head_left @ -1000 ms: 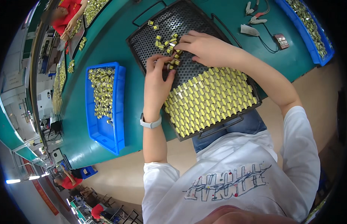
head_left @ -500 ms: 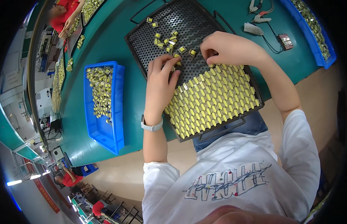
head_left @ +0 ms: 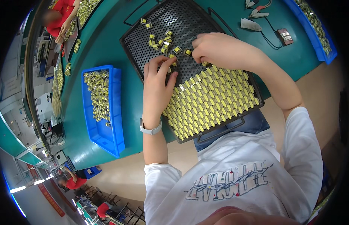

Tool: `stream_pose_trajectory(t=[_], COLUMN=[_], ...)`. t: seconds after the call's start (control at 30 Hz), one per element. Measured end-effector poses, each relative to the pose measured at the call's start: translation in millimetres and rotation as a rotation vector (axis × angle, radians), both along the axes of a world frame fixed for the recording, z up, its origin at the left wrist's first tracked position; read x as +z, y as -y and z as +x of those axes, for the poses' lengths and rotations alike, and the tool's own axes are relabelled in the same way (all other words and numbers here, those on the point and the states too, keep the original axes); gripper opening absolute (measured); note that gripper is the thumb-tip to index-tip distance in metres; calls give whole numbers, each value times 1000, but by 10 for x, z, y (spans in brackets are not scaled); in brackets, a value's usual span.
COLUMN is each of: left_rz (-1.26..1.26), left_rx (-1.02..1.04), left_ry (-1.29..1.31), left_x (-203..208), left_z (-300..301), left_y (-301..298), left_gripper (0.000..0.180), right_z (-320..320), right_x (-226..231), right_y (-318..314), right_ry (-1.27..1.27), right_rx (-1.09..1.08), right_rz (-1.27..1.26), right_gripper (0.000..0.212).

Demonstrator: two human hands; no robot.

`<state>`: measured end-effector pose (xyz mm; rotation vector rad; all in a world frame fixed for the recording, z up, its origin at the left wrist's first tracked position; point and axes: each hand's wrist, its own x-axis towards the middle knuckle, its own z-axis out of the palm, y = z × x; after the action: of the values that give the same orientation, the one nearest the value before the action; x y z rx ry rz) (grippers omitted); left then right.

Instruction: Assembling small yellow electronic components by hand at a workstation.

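A black perforated metal tray point(head_left: 139, 47) lies tilted in front of me. Tight slanted rows of small yellow transformers point(head_left: 212, 99) fill its near part; several loose ones point(head_left: 165, 42) are scattered farther up. My left hand point(head_left: 156, 84), a pale band on its wrist, rests over the tray's left side. Its fingers curl around small yellow transformers, seen between thumb and index finger. My right hand point(head_left: 219, 50) is closed at the far edge of the rows, fingertips down on the tray beside a transformer. Whatever sits inside its pinch is hidden.
Left of the tray stands a blue bin point(head_left: 116, 112) partly filled with transformers. Another blue bin point(head_left: 326, 48) is at the far right. A wired clamp tool point(head_left: 251, 24) and a small block point(head_left: 285, 36) lie on the green table point(head_left: 144, 131). A red-shirted person point(head_left: 63, 17) works at upper left.
The view has shifted slightly, moving the tray and bins a little left. My right hand has slid a bit left along the row edge. My left hand keeps nearly the same pose.
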<state>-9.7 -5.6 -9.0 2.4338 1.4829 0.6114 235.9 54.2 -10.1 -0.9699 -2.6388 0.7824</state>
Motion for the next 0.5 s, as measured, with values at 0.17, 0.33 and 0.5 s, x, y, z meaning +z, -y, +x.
stream_pose_trajectory(t=[0.17, 0.33, 0.5], left_rz=[2, -1, 1], left_rx=[-5, -10, 4], left_ry=[-4, -1, 25], left_x=[3, -10, -15], left_z=[-14, -12, -18], left_y=[0, -8, -9], left_gripper=[37, 36, 36], right_z=[3, 8, 0], right_x=[68, 95, 95], right_y=[72, 78, 75], right_ry=[13, 68, 48], right_rx=[25, -6, -31], right_rz=[20, -108, -86], right_gripper=[10, 13, 9])
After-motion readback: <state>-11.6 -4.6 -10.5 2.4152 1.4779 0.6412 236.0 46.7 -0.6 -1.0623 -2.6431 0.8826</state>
